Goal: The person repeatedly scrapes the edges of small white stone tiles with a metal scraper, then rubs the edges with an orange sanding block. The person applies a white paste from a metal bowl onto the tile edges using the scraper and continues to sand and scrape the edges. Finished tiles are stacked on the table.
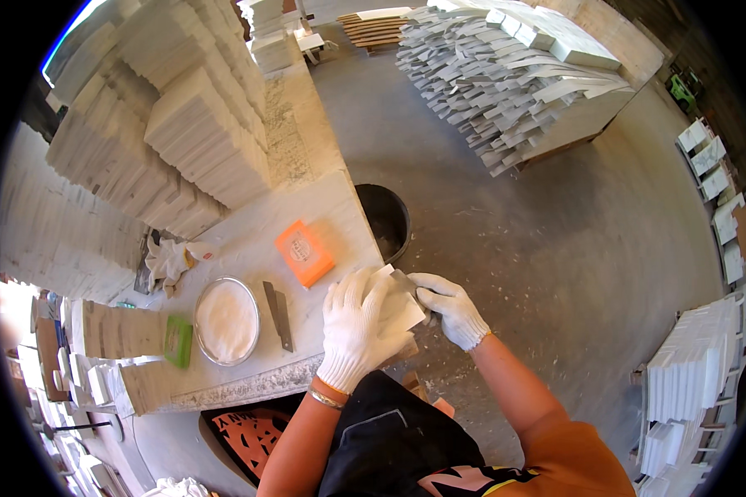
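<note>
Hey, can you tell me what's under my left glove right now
A flat white slab, its bare part showing between your left hand and right hand. The part beneath the palm and the slab's underside are covered, so I can't see those.

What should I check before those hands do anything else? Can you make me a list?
1. Both hands gloved: ok. The left hand and right hand both wear white.
2. Left hand on the white tile: ok.
3. Right hand's hold on the grey piece: cannot tell. The fingertips are partly hidden.
4. Wrists free of jewellery: not ok. A bracelet shows below the left glove.
5. Metal strips put away: not ok. They lie on the bench.
6. Round dish apart from the hands: ok.
</note>
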Action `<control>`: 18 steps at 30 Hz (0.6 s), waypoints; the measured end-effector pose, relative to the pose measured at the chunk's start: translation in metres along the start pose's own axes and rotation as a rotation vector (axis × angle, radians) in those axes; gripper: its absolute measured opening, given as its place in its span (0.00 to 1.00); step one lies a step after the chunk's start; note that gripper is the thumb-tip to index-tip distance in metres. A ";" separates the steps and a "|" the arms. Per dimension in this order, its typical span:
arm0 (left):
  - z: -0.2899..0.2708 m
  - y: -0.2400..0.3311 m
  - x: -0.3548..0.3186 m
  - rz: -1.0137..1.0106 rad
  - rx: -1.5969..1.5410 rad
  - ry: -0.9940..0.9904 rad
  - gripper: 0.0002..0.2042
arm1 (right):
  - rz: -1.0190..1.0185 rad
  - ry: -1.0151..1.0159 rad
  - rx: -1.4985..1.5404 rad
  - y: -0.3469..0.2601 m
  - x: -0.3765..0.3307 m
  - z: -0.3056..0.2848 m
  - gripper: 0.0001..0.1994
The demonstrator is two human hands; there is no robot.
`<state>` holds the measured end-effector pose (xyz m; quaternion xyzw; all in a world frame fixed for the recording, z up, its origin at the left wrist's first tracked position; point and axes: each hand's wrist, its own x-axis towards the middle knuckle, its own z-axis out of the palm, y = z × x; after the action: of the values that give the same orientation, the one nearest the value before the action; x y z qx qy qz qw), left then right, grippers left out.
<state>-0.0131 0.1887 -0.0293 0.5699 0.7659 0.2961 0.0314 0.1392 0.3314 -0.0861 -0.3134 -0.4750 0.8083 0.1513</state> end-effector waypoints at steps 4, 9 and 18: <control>0.009 -0.005 -0.005 0.025 0.021 0.028 0.42 | -0.006 0.011 0.151 0.018 0.012 0.000 0.21; 0.013 -0.009 -0.008 0.032 0.005 0.027 0.42 | 0.068 -0.029 0.337 0.028 -0.009 0.002 0.24; 0.011 -0.009 -0.004 0.078 0.048 -0.010 0.42 | 0.044 -0.042 0.305 0.020 -0.004 0.005 0.22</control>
<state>-0.0152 0.1880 -0.0444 0.6014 0.7497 0.2760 0.0099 0.1396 0.3158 -0.1002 -0.2800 -0.3428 0.8806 0.1692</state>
